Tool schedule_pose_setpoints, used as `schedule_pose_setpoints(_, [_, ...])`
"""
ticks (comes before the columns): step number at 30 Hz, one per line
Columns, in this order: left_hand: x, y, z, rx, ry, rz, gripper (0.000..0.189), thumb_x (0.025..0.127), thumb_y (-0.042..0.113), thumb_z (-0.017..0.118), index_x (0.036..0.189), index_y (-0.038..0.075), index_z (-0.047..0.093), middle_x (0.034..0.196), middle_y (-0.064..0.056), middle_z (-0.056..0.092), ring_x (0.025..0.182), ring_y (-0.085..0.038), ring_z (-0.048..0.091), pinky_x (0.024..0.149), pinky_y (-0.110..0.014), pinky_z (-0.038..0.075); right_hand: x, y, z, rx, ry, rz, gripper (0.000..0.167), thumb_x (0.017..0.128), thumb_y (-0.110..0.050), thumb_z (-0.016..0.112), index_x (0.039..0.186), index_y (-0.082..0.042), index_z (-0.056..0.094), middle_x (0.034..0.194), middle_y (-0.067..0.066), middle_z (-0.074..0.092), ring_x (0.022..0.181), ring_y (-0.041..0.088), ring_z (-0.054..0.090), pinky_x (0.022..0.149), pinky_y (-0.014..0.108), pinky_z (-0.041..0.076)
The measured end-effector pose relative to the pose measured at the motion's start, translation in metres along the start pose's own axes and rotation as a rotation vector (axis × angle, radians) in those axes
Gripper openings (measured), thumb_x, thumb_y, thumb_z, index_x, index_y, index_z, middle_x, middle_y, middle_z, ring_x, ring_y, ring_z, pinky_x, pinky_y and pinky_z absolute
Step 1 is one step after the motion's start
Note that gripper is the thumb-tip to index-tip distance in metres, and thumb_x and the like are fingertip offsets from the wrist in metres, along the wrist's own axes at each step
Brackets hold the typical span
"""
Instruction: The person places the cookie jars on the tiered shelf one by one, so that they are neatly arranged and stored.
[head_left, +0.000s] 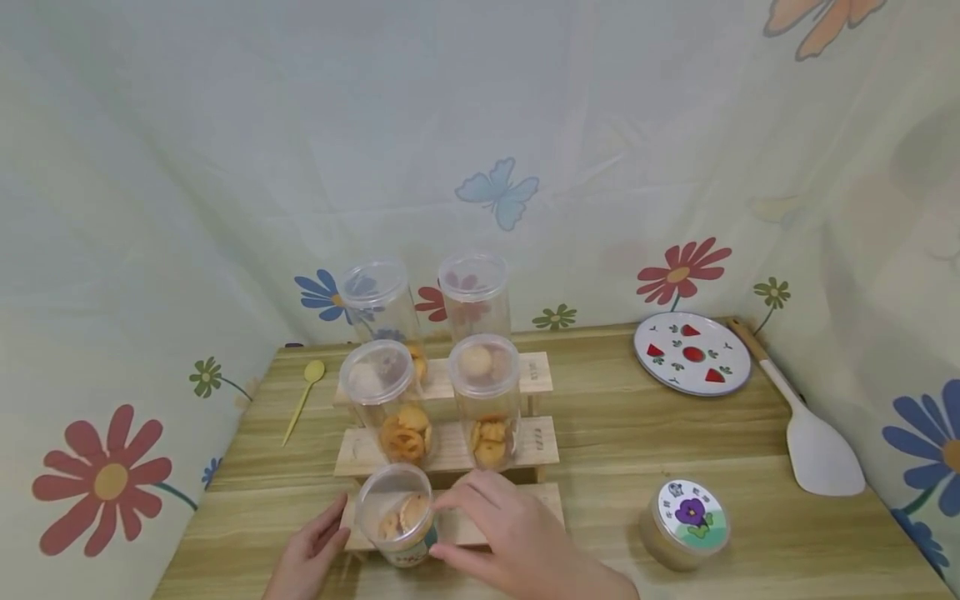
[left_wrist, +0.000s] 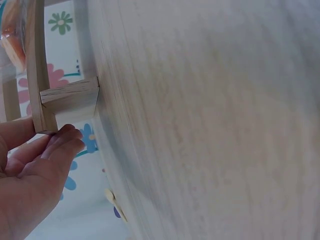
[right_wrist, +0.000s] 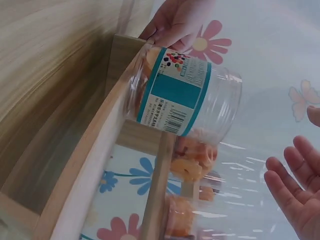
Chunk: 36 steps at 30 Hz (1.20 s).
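A clear round jar (head_left: 397, 537) with curled orange-brown snacks inside stands upright on the lowest step of a wooden three-step rack (head_left: 461, 532). Its teal-and-white label (right_wrist: 172, 95) shows in the right wrist view. My left hand (head_left: 309, 550) is at the left end of that step; in the left wrist view its thumb and fingers pinch the end of the board (left_wrist: 37, 65). Beside the jar, my right hand (head_left: 517, 533) is held with fingers spread. The right wrist view shows this hand (right_wrist: 300, 190) apart from the jar, holding nothing.
Two snack jars stand on the middle step, including one (head_left: 487, 417) at right; two taller-looking jars, one (head_left: 474, 300) at right, stand behind. Rightward are a flower-lidded tub (head_left: 686, 525), a strawberry plate (head_left: 692, 354) and a white spatula (head_left: 821, 450). A yellow spoon (head_left: 306, 392) lies left.
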<state>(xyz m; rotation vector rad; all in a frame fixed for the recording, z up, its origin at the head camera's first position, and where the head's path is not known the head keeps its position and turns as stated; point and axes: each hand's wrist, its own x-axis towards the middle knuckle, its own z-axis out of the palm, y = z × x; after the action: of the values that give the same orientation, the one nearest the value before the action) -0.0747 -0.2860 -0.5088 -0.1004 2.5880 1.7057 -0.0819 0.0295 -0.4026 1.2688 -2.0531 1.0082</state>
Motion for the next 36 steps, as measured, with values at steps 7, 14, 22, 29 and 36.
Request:
schedule_pose_setpoints(7, [0.001,0.000,-0.001,0.010,-0.011,-0.034,0.046,0.097,0.003,0.055,0.139,-0.012,0.040,0.142,-0.026,0.041,0.123,-0.035,0.047,0.089,-0.016,0.045,-0.012,0.003,-0.020,-0.024,0.042,-0.013,0.030,0.089,-0.028,0.071,0.114,-0.014,0.062,0.105,-0.007,0.058,0.098,0.003,0.054,0.084,0.016,0.047])
schedule_pose_setpoints(14, [0.001,0.001,0.000,0.009,-0.017,-0.043,0.047,0.097,0.003,0.056,0.139,-0.012,0.039,0.142,-0.026,0.040,0.123,-0.034,0.047,0.093,-0.025,0.046,-0.041,0.014,-0.039,-0.144,-0.003,0.205,0.040,0.086,-0.033,0.074,0.121,-0.018,0.060,0.117,-0.012,0.054,0.106,0.005,0.054,0.089,0.020,0.047])
schedule_pose_setpoints(22, [0.002,0.001,0.000,0.017,-0.002,-0.012,0.046,0.096,0.001,0.057,0.137,-0.012,0.042,0.140,-0.026,0.042,0.122,-0.035,0.049,0.090,-0.020,0.046,-0.071,0.022,-0.049,-0.215,-0.023,0.419,0.056,0.084,-0.034,0.076,0.131,-0.017,0.052,0.131,0.000,0.048,0.115,0.017,0.051,0.091,0.037,0.051])
schedule_pose_setpoints(29, [0.000,0.006,0.000,0.035,-0.005,-0.004,0.046,0.096,0.001,0.056,0.137,-0.013,0.041,0.140,-0.028,0.042,0.121,-0.036,0.049,0.090,-0.020,0.046,-0.090,0.029,-0.056,-0.299,0.065,0.449,0.069,0.079,-0.034,0.079,0.136,-0.010,0.049,0.138,0.011,0.045,0.118,0.028,0.048,0.089,0.047,0.049])
schedule_pose_setpoints(36, [0.000,0.004,0.000,0.031,0.013,0.001,0.045,0.095,0.001,0.057,0.136,-0.013,0.043,0.139,-0.027,0.044,0.119,-0.031,0.050,0.089,-0.018,0.046,-0.111,0.044,-0.078,-0.439,0.094,0.507,0.083,0.079,-0.060,0.069,0.137,-0.005,0.047,0.141,0.019,0.042,0.123,0.037,0.043,0.092,0.059,0.042])
